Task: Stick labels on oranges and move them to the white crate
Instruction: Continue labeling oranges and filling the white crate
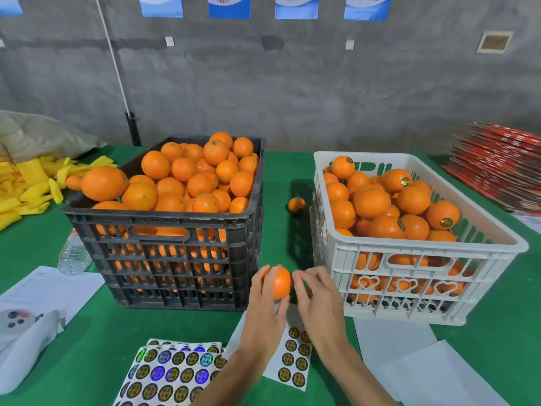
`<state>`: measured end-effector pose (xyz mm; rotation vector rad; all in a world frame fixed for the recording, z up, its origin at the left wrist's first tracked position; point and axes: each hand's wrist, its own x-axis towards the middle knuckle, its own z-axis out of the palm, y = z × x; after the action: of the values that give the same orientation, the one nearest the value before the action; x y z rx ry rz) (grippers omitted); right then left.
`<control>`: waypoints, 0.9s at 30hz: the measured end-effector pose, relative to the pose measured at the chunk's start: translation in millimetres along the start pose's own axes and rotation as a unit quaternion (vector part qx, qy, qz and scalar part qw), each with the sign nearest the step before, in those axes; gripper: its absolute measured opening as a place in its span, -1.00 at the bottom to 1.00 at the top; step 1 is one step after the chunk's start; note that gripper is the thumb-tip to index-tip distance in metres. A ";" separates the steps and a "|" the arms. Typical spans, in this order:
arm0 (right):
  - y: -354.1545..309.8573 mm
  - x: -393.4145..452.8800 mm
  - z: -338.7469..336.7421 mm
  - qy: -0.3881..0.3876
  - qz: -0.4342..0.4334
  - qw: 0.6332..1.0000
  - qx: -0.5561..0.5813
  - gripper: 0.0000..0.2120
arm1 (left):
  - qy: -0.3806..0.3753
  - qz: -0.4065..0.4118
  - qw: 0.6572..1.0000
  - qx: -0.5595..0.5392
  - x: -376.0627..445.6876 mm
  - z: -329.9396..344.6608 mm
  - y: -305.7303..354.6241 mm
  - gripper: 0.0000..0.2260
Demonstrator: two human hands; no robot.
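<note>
My left hand (265, 306) grips an orange (280, 284) just above the green table, between the two crates. My right hand (314, 294) has its curled fingertips at the orange's right side; whether a label is pinched there is hidden. A partly used label sheet (294, 361) lies under my hands, and fuller sheets of round labels (172, 373) lie to its left. The black crate (164, 259) on the left is heaped with unlabelled oranges. The white crate (424, 288) on the right holds oranges, some with round labels showing.
One loose orange (296, 205) sits on the table between the crates. Yellow wrappers (26, 189) pile at far left, a plastic bottle (73, 254) and papers (44, 291) at left. Red flat cartons (497, 165) stack at far right. Blank backing sheets (424, 367) lie at front right.
</note>
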<state>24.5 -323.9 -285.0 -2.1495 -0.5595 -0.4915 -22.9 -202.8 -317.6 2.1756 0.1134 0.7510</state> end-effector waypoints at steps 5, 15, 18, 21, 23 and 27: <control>-43.8 26.0 -23.8 0.051 -0.089 0.993 -0.061 -0.77 | 0.066 0.013 0.994 -0.084 37.1 -18.9 51.8 -0.56; -71.3 137.5 -98.3 0.025 0.039 0.996 0.082 -0.53 | -0.061 0.117 0.991 0.007 132.5 -81.9 121.0 -0.33; -53.4 167.2 -110.4 0.070 0.049 0.995 -0.053 -0.53 | -0.002 0.103 0.979 0.176 171.0 -111.2 111.2 -0.56; -43.9 181.2 -115.7 0.077 0.016 0.992 -0.094 -0.54 | -0.065 -0.088 0.948 0.298 207.4 -138.4 81.5 -0.62; -43.3 181.8 -110.9 0.070 -0.017 0.994 -0.087 -0.60 | -0.141 -0.204 0.896 0.368 219.5 -154.7 61.7 -0.62; -44.4 173.5 -93.6 0.044 -0.049 0.996 -0.060 -0.66 | -0.242 -0.257 0.852 0.387 231.3 -169.4 42.9 -0.48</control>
<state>129.1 -337.4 -112.7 -2.2092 -0.6008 -0.6866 66.3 -43.2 -92.6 2.8159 0.8191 -0.2289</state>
